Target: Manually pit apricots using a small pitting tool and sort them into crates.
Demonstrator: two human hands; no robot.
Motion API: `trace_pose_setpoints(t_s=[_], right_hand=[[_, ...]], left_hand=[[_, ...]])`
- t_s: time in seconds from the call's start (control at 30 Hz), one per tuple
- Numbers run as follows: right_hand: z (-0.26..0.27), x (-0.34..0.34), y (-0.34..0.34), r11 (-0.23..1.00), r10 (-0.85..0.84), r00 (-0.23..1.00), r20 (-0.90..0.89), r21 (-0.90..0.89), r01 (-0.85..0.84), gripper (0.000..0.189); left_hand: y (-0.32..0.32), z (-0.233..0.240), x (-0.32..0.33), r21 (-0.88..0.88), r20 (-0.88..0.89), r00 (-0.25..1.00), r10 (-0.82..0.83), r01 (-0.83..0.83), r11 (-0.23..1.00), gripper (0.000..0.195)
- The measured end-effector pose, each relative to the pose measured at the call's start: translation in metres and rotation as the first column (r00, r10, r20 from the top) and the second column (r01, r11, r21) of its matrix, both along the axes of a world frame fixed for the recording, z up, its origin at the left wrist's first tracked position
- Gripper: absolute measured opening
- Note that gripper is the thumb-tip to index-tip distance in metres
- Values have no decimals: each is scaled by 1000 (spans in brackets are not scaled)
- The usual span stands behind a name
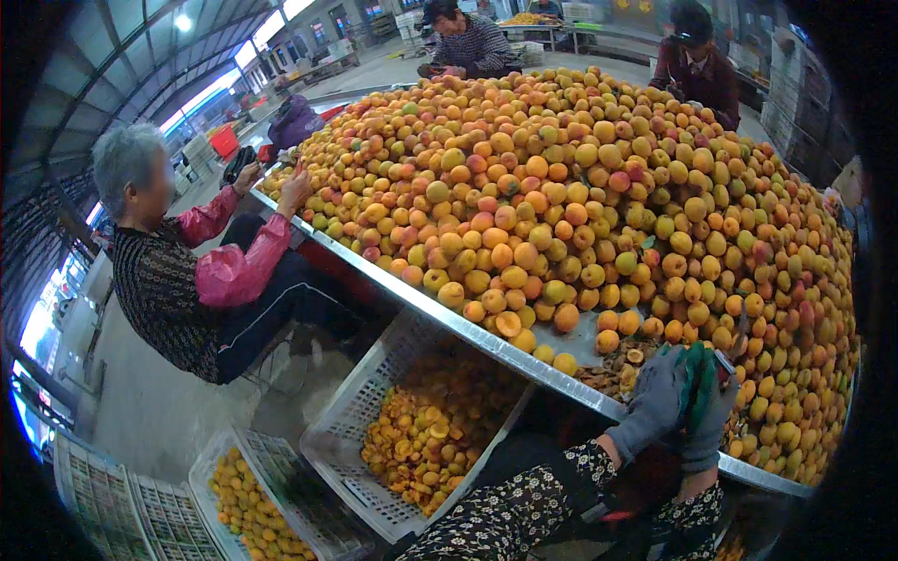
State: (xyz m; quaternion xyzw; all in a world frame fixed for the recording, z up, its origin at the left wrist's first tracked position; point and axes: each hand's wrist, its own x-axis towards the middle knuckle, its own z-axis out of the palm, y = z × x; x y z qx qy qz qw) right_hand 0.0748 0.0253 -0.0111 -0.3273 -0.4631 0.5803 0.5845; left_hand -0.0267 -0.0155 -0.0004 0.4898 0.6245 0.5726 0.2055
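Both my hands wear grey work gloves with green-coated palms and are together over the near edge of a metal-rimmed table point(421, 298). My right hand point(710, 421) grips a small knife point(741, 328) whose blade points up over the fruit. Against it lies my left hand point(656, 400), its fingers bent inward; whether it holds a fruit is hidden. A large heap of apricots point(533, 203) rises right in front of both hands. Beside my left hand is a small pile of brown scraps point(617, 372) that look like pits, with a cut apricot piece point(635, 355) on it.
Below the table edge stands a white plastic crate point(337, 442) with split apricots point(421, 449). Another crate point(203, 470) of apricots and further crates point(105, 498) are at lower left. A person point(182, 259) sits at left; two others point(470, 45) point(701, 66) work across the heap.
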Motion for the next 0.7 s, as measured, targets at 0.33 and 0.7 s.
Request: trace_pose_setpoints(t_s=[0.33,0.7], right_hand=[[53,0,-26,759,-434,720,542,650,-32,28],[77,10,-27,636,-396,509,764,628,-448,48]], left_hand=[[3,7,3,355,610,632,-477,320,878,30],[-15,14,-27,451,486,574,-659,481,752,70]])
